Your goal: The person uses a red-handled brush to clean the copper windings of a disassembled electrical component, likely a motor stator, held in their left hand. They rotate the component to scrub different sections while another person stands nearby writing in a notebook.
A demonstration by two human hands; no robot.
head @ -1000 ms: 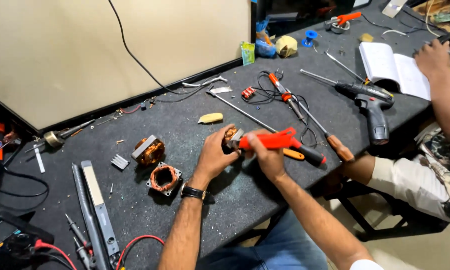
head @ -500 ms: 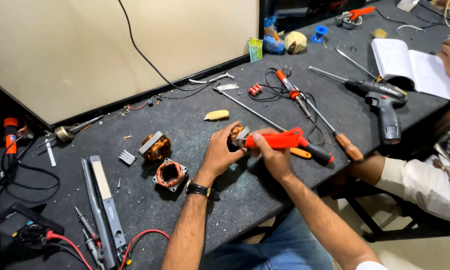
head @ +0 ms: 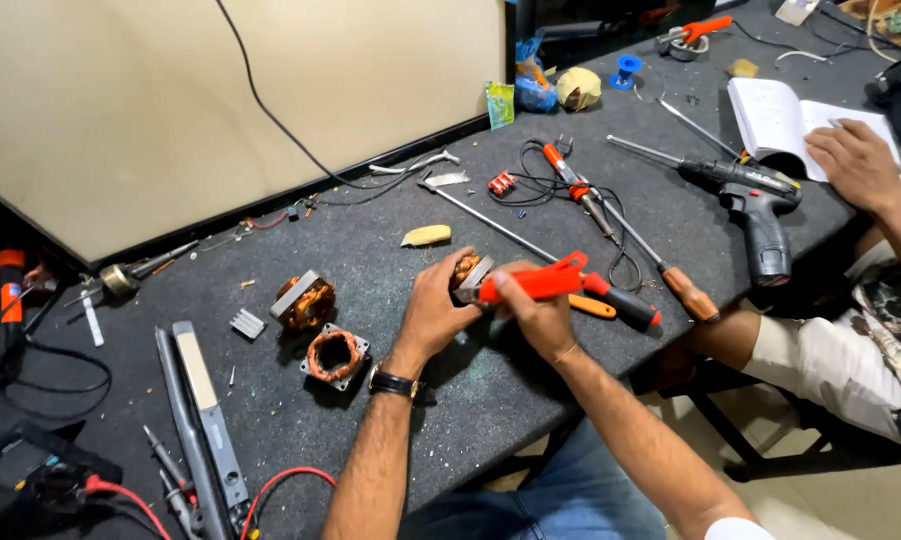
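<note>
My left hand (head: 433,310) grips a small copper-wound motor part (head: 468,270) just above the dark grey table (head: 371,250). My right hand (head: 536,315) is closed around the orange handles of pliers (head: 541,283), whose jaws bite on that motor part. A black wristwatch sits on my left wrist. Left of my hands lie two more copper-wound motor pieces, one square-framed (head: 334,355) and one with a metal plate (head: 304,301).
Screwdrivers (head: 661,268), an orange-and-black probe with cables (head: 571,190), a dark cordless drill (head: 756,205) and an open notebook (head: 786,115) lie to the right, where another person's hand (head: 856,165) rests. A long grey tool (head: 206,410), red wires and a small heatsink (head: 248,323) lie at left.
My hands stay together on the motor part and pliers. The camera view has shifted slightly; the other person's hand now rests on the notebook.
</note>
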